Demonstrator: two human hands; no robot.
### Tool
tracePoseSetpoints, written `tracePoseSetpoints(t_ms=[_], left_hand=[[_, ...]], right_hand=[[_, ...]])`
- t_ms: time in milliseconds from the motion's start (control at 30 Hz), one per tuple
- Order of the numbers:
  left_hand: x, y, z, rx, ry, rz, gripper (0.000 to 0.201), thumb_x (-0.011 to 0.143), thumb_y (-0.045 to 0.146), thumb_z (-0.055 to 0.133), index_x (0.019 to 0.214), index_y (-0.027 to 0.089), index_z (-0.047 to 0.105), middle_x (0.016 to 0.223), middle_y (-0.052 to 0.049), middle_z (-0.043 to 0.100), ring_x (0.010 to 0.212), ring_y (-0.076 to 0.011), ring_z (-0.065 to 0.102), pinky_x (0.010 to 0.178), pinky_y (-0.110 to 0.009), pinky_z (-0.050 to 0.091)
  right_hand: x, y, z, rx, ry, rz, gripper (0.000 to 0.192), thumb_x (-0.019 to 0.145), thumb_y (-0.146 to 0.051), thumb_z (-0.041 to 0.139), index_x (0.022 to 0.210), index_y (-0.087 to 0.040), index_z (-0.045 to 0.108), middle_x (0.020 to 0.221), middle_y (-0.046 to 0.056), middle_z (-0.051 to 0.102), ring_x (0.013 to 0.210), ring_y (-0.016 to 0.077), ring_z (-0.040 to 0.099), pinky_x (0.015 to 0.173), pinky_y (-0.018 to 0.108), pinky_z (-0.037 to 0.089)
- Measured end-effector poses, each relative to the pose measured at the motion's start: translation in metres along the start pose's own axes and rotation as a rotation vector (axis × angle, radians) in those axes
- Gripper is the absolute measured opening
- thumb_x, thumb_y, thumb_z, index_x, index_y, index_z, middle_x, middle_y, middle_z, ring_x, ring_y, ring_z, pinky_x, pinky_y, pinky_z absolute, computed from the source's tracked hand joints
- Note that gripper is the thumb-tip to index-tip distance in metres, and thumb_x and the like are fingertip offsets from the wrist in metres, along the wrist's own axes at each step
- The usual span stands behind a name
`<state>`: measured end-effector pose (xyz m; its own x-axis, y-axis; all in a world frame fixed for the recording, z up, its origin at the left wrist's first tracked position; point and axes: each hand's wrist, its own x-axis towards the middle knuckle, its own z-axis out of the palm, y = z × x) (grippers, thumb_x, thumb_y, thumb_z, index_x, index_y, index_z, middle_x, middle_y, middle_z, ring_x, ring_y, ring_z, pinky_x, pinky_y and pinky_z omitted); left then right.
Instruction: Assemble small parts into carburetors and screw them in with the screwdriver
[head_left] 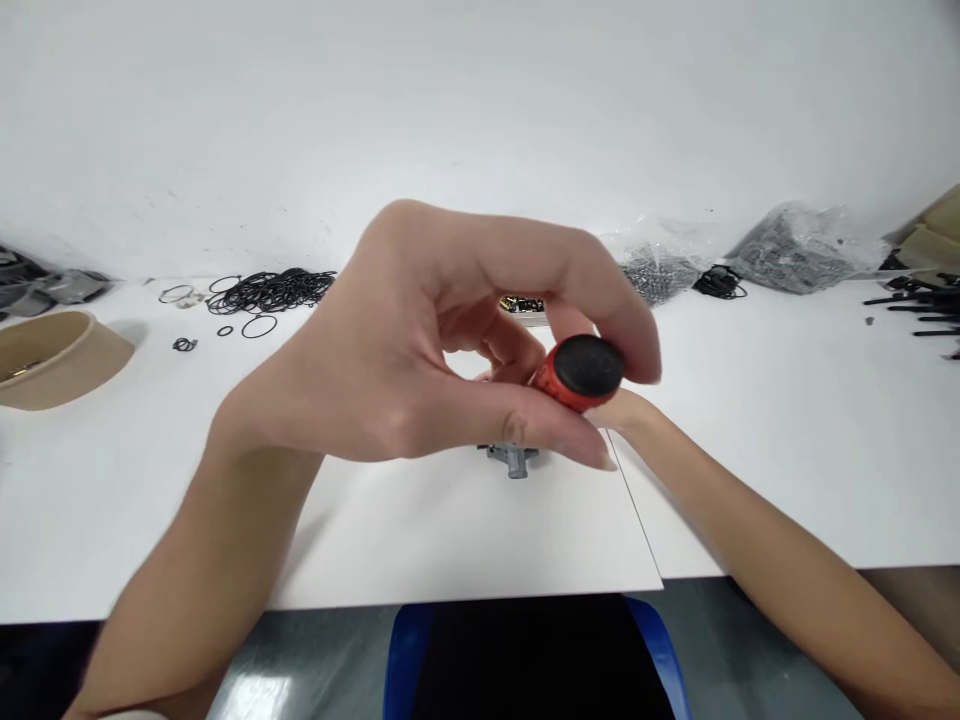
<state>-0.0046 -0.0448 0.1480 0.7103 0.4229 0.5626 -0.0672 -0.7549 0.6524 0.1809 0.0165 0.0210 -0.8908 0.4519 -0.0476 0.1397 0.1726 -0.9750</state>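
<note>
White tabletop (787,450): the left hand (420,340) pinches the red tool handle (581,372) upright above the small grey part (514,458); the right hand's grip is hidden behind it.

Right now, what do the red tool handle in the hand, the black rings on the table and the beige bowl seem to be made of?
The red handle looks like glossy plastic, and its matte black end cap may be rubber. The black rings seem to be thin rubber O-rings: dull and lying in a loose, tangled heap. The beige bowl looks like matte moulded pulp or plastic; its dull, even surface leaves this open.
</note>
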Motion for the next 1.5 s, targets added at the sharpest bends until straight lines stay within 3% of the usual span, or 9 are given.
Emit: tracePoseSetpoints(t_ms=[200,333,533,767,967,1100,1200,1367,1500], left_hand=[[0.000,0.003,-0.001,-0.021,-0.035,-0.037,0.035,0.083,0.006,0.060,0.112,0.025,0.070,0.096,0.000,0.072,0.088,-0.0160,0.067,0.060,-0.024,0.058],[0.000,0.005,0.001,-0.016,-0.057,-0.023,0.026,0.087,0.008,0.054,0.106,0.015,0.069,0.095,-0.004,0.070,0.083,-0.0167,0.066,0.061,-0.029,0.058],[0.000,0.003,0.005,0.111,-0.016,-0.079,0.014,0.079,0.021,0.071,0.089,0.012,0.067,0.085,-0.004,0.066,0.073,-0.0133,0.062,0.052,-0.026,0.052],[0.001,-0.004,0.007,0.038,0.110,-0.005,0.027,0.072,0.012,0.077,0.097,0.004,0.067,0.092,-0.006,0.071,0.073,-0.0138,0.063,0.049,-0.028,0.057],[-0.003,0.004,0.001,0.084,0.090,-0.056,0.032,0.077,0.003,0.068,0.109,0.000,0.065,0.106,-0.007,0.073,0.085,-0.0167,0.068,0.053,-0.025,0.061],[-0.003,0.007,-0.001,0.029,0.048,-0.099,0.029,0.083,0.004,0.060,0.109,-0.008,0.064,0.087,-0.011,0.073,0.076,-0.0158,0.067,0.048,-0.023,0.057],[-0.002,0.005,0.002,0.091,0.103,-0.045,0.020,0.079,0.000,0.064,0.099,-0.004,0.067,0.088,-0.010,0.072,0.076,-0.0151,0.067,0.053,-0.026,0.059],[-0.001,-0.002,0.010,0.113,0.150,-0.062,0.016,0.074,0.018,0.076,0.087,0.012,0.068,0.087,-0.005,0.068,0.071,-0.0139,0.065,0.045,-0.025,0.052],[0.001,-0.010,0.012,0.119,0.213,-0.084,0.027,0.066,0.021,0.082,0.085,0.013,0.066,0.081,-0.001,0.063,0.066,-0.0107,0.062,0.046,-0.021,0.050]], right_hand=[[-0.001,0.005,-0.001,-0.021,0.040,0.009,0.032,0.082,-0.021,0.060,0.112,-0.011,0.055,0.113,0.012,0.062,0.105,0.0236,0.057,0.088,0.038,0.049],[-0.001,0.006,-0.002,-0.031,0.036,0.020,0.027,0.082,-0.019,0.061,0.107,-0.010,0.058,0.107,0.011,0.063,0.099,0.0206,0.059,0.085,0.034,0.049],[0.001,0.001,0.000,-0.018,0.013,0.026,0.025,0.084,-0.015,0.056,0.109,-0.009,0.057,0.103,0.008,0.065,0.087,0.0146,0.060,0.080,0.031,0.050],[-0.001,-0.003,0.000,-0.004,-0.001,0.008,0.028,0.083,-0.012,0.057,0.111,-0.012,0.057,0.114,0.010,0.062,0.099,0.0172,0.059,0.088,0.034,0.050],[-0.004,-0.002,-0.001,-0.008,-0.001,-0.014,0.029,0.083,-0.015,0.057,0.112,-0.012,0.057,0.111,0.010,0.062,0.099,0.0193,0.060,0.089,0.037,0.049],[-0.004,0.001,-0.001,-0.024,0.017,-0.011,0.030,0.082,-0.019,0.060,0.112,-0.014,0.058,0.111,0.010,0.064,0.103,0.0210,0.060,0.090,0.037,0.049],[-0.004,0.001,-0.001,-0.019,0.023,0.006,0.032,0.080,-0.019,0.064,0.112,-0.015,0.059,0.110,0.009,0.065,0.103,0.0207,0.060,0.088,0.034,0.050],[-0.003,-0.002,0.000,0.001,0.063,0.033,0.029,0.080,-0.020,0.065,0.108,-0.018,0.062,0.102,0.002,0.067,0.099,0.0171,0.063,0.082,0.024,0.051],[-0.002,-0.003,0.001,0.008,0.063,0.039,0.027,0.079,-0.017,0.065,0.106,-0.018,0.063,0.101,0.002,0.066,0.095,0.0161,0.064,0.081,0.025,0.053]])
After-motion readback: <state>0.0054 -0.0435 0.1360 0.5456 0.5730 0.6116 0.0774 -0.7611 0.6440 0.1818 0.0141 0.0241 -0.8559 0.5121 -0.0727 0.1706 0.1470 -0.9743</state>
